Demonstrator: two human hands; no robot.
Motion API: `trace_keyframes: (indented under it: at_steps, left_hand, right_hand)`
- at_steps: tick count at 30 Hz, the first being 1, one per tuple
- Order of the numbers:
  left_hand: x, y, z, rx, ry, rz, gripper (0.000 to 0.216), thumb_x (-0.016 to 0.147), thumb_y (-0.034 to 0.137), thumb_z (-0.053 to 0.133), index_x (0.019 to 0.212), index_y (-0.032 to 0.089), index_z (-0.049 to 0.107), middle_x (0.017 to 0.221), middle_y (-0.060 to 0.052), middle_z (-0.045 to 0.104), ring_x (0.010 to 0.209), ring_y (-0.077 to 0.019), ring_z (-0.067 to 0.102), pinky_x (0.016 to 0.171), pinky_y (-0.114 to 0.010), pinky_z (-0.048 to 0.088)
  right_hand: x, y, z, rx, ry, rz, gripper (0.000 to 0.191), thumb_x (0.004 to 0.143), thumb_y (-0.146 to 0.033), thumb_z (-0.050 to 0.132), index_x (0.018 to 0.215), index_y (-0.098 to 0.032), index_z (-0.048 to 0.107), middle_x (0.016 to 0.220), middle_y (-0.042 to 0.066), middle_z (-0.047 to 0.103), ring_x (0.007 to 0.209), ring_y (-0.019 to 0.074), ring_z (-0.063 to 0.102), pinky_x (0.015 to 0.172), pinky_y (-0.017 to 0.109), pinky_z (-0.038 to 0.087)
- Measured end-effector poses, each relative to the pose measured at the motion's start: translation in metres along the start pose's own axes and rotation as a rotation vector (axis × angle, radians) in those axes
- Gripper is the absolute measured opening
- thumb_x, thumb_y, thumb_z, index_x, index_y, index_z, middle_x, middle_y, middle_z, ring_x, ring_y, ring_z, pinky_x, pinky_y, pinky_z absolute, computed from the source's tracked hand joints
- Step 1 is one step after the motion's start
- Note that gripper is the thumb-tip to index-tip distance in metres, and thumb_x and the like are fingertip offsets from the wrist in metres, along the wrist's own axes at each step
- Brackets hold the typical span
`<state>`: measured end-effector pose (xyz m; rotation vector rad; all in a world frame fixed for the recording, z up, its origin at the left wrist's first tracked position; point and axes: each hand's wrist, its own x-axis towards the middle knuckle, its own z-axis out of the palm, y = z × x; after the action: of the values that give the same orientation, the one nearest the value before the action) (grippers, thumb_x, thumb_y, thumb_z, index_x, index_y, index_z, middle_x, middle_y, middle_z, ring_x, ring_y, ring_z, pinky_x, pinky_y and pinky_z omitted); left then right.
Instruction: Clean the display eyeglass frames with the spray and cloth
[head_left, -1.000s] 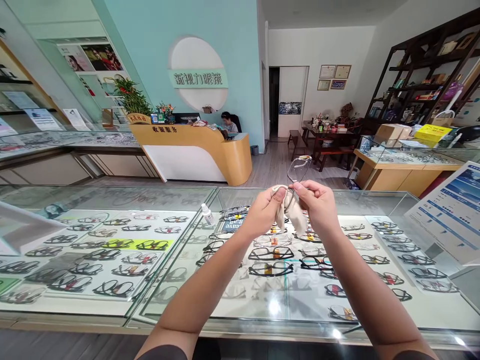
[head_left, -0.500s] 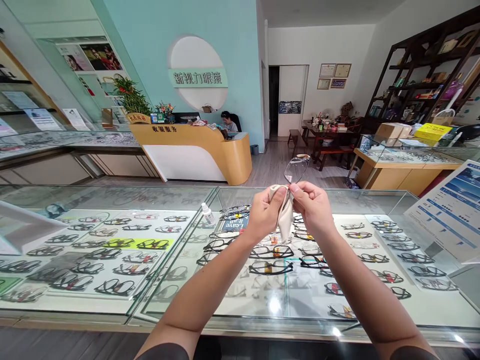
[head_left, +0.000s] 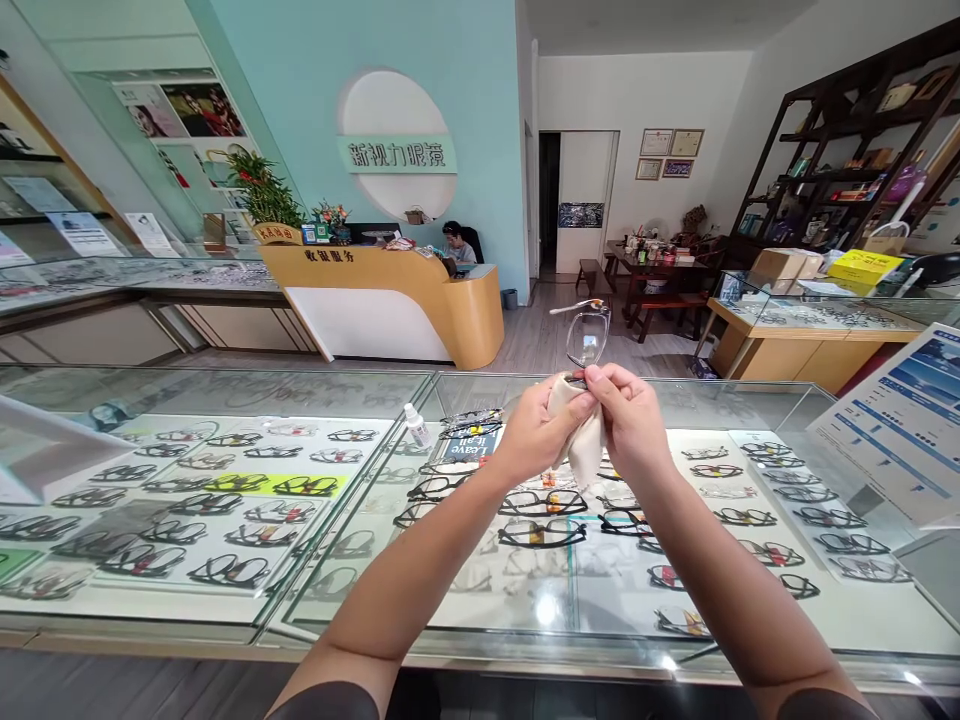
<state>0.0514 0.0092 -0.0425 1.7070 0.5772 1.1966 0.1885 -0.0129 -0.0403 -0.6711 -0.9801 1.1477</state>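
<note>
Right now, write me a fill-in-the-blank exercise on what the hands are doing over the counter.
1. Both hands pinch a beige ____ around one lens of the glasses.
2. The left hand and right hand are held above a ____ display case filled with eyeglass frames.
3. The small white spray bottle stands on the case to the ____ of the hands.
4. A person sits behind the ____ reception desk at the back.

Missing words: cloth; glass; left; orange

Teal wall (head_left: 300,60) w/ curved wood desk (head_left: 420,300), grey plank floor (head_left: 540,340), dark shelving (head_left: 840,150) at rt.
</note>
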Motion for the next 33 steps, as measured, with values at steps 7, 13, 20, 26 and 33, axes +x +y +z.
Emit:
trace_keyframes:
  at_steps: [7,13,20,26,33]
  left_hand:
    - [-0.001,-0.005,0.007,0.007,0.135,-0.014,0.067,0.095,0.08,0.055,0.067,0.02,0.048,0.059,0.003,0.041,0.056,-0.0112,0.034,0.054,-0.028,0.03]
    - [0.003,0.008,-0.009,0.01,-0.055,-0.094,0.058,0.09,0.074,0.07,0.09,0.017,0.064,0.072,0.0,0.059,0.063,-0.0123,0.047,0.06,-0.026,0.04]
    - [-0.003,-0.001,-0.001,0.061,0.047,-0.025,0.05,0.093,0.064,0.073,0.102,0.015,0.067,0.083,-0.002,0.064,0.072,-0.0137,0.054,0.066,-0.025,0.043]
    - [-0.007,0.005,0.007,0.055,0.184,0.019,0.063,0.096,0.076,0.059,0.072,0.018,0.057,0.064,0.001,0.05,0.06,-0.0123,0.042,0.058,-0.028,0.036]
    - [-0.004,0.013,-0.01,-0.01,0.044,-0.096,0.067,0.093,0.08,0.059,0.066,0.019,0.06,0.063,-0.003,0.06,0.059,-0.0151,0.052,0.061,-0.03,0.043]
  right_hand:
    - [-0.002,0.0,0.0,-0.071,0.035,-0.037,0.039,0.076,-0.058,0.091,0.082,-0.023,0.077,0.063,-0.003,0.064,0.055,0.0129,0.05,0.054,0.028,0.042]
    - [0.004,-0.003,-0.004,-0.124,0.12,-0.089,0.039,0.078,-0.059,0.089,0.083,-0.022,0.076,0.063,-0.002,0.064,0.056,0.0136,0.05,0.053,0.028,0.04]
    - [0.0,0.002,0.0,-0.066,0.074,-0.048,0.04,0.078,-0.061,0.089,0.083,-0.022,0.076,0.066,-0.001,0.066,0.058,0.0133,0.052,0.054,0.027,0.042]
    - [-0.007,0.0,0.004,-0.087,0.026,-0.075,0.043,0.078,-0.062,0.089,0.077,-0.023,0.072,0.056,-0.006,0.049,0.054,0.0111,0.038,0.052,0.027,0.035]
    - [-0.009,-0.011,0.003,-0.111,0.102,-0.117,0.042,0.079,-0.063,0.087,0.083,-0.023,0.075,0.055,-0.007,0.041,0.051,0.0101,0.027,0.049,0.028,0.023]
